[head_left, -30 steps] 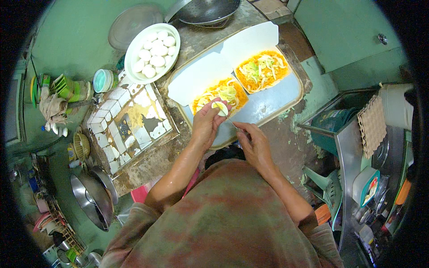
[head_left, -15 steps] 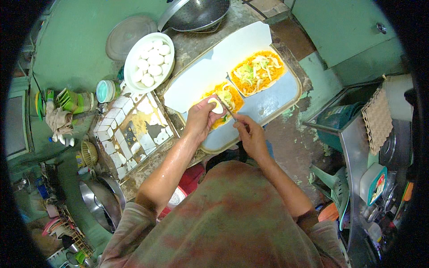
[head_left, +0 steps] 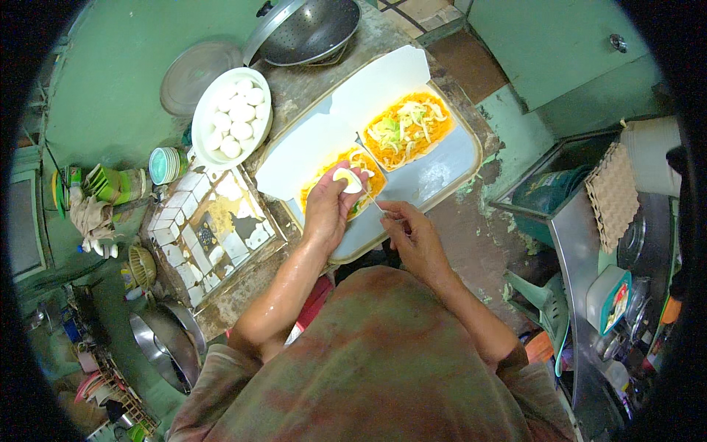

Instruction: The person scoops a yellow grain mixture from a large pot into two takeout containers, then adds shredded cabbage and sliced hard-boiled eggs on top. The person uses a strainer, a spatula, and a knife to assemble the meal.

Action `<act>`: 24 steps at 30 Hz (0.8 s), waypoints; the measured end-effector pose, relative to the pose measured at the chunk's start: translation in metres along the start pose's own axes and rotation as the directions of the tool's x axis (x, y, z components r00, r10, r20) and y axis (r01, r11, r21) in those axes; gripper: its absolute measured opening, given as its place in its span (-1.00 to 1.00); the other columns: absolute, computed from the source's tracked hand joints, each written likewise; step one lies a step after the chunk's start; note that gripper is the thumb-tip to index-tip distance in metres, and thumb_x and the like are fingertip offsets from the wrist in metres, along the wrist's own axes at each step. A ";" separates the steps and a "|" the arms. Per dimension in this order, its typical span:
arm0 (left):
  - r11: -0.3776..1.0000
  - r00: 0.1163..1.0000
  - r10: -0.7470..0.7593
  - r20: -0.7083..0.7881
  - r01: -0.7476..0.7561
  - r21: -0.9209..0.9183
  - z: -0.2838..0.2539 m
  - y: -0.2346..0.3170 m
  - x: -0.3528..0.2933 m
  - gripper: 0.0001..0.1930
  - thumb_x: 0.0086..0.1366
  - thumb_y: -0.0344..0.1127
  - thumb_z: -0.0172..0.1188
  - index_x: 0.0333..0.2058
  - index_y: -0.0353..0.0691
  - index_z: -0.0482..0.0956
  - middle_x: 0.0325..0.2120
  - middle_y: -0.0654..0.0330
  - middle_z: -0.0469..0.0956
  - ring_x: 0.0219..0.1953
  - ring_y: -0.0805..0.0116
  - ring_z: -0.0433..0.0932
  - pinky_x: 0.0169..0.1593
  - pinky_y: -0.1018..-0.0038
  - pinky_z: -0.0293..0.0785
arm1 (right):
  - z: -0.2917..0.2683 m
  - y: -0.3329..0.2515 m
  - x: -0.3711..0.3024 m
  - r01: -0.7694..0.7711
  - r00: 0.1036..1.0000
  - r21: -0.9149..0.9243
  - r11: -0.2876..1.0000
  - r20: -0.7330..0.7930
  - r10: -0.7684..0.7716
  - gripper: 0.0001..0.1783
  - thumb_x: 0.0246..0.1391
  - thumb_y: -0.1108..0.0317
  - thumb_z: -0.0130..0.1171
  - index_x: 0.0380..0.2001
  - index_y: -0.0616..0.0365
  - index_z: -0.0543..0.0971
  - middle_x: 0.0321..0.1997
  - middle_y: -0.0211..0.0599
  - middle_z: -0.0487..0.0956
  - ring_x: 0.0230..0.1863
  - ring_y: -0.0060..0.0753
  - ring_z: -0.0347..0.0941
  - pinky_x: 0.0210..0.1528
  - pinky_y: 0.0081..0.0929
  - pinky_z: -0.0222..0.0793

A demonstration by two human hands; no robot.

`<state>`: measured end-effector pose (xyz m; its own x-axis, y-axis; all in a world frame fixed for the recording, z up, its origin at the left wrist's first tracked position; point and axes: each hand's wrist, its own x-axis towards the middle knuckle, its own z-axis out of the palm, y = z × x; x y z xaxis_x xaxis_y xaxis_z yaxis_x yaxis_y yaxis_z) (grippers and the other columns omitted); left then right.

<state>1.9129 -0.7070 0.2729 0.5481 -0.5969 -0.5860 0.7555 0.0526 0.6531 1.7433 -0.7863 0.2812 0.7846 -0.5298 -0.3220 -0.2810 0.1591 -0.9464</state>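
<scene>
A cut boiled egg (head_left: 347, 180), its yellow yolk showing, is held in the fingers of my left hand (head_left: 328, 212). My right hand (head_left: 414, 237) grips a thin knife (head_left: 375, 205), its blade pointing toward the egg. Both hands are over the near paper box (head_left: 276, 177), which holds orange noodles topped with pale shredded vegetable; the left hand covers part of it. Beside it, farther right, a second open box holds similar noodles (head_left: 409, 131). Both boxes lie on a blue-grey tray (head_left: 427, 193). At the left, a white bowl (head_left: 264, 144) contains several whole peeled eggs (head_left: 241, 113).
A large wok-like pan (head_left: 309, 33) stands at the back, with a round lid (head_left: 193, 77) left of it. Broken white tiles (head_left: 191, 199) edge the counter at left, near stacked bowls (head_left: 166, 166). At right is a metal rack (head_left: 574, 258) with an egg carton (head_left: 611, 195).
The knife blade has turned edge-on and shows as a thin line. My left hand has tilted the egg, so more of its cut face and white show. The whole view has shifted slightly.
</scene>
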 end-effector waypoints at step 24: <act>0.971 0.998 -0.049 0.047 0.037 0.237 0.028 0.006 0.061 -0.68 0.40 -0.52 -0.09 0.09 -0.48 0.35 -0.06 -0.09 0.52 -0.04 0.16 0.60 0.01 0.40 0.65 | -0.025 0.011 0.053 -0.266 0.950 0.495 0.827 -0.013 0.313 -0.68 0.31 0.33 0.01 0.07 0.19 0.49 -0.27 -0.34 0.58 -0.61 -0.67 0.39 -0.64 -0.70 0.24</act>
<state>1.9404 -0.7651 0.2544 0.4926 -0.6359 -0.5941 0.6685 -0.1607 0.7262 1.7678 -0.8335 0.2541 0.6496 -0.4644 -0.6019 -0.1672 0.6850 -0.7091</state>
